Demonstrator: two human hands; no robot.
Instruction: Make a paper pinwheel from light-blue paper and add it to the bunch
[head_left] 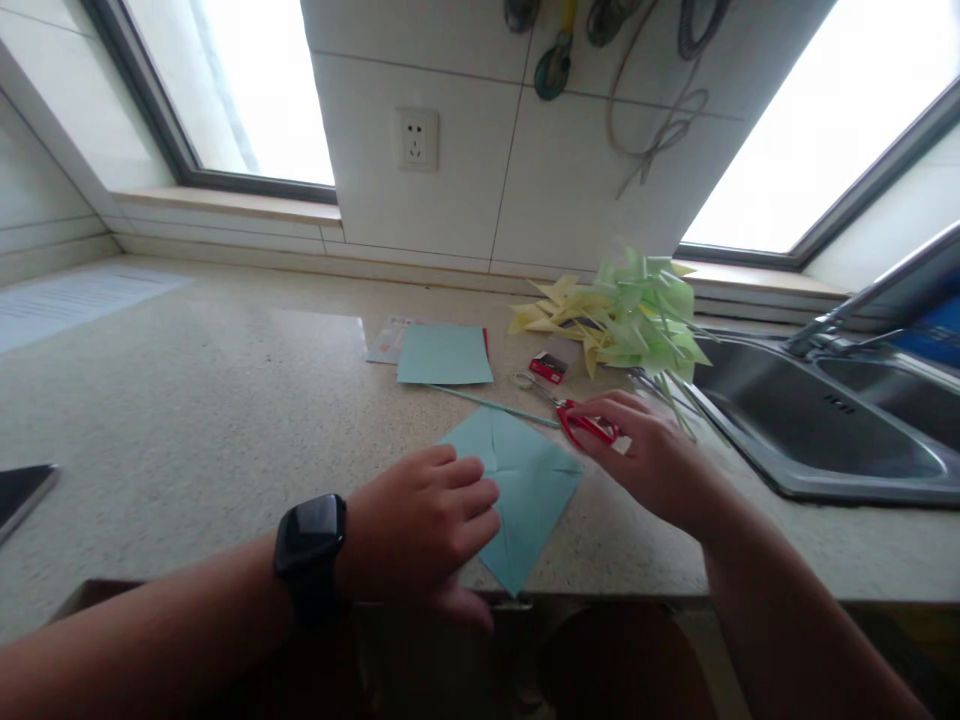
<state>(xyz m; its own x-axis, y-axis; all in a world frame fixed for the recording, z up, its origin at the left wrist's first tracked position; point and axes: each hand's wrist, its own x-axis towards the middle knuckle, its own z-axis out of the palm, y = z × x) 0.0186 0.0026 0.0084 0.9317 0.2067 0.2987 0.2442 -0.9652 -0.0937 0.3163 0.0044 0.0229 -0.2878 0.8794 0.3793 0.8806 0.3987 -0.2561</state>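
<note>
My right hand [637,450] is closed on the red handles of a pair of scissors [585,424], which lie at the counter surface with their blades pointing left and away from me. Under my left hand [427,520] is a light blue square of paper [536,490], turned cornerwise, with short crease or cut lines running toward its middle. The left fingers are loosely bent over the paper's left part, and the thumb hangs apart near the counter edge. A thin pale green stick [495,404] lies just beyond the square, partly under a stack of blue paper [444,354].
Yellow and green paper pinwheels [637,310] lie in a bunch at the back right, beside a small red box [547,368]. A steel sink [787,420] is set into the counter [225,420] on the right. A dark flat device [26,495] and printed sheets [75,300] lie left.
</note>
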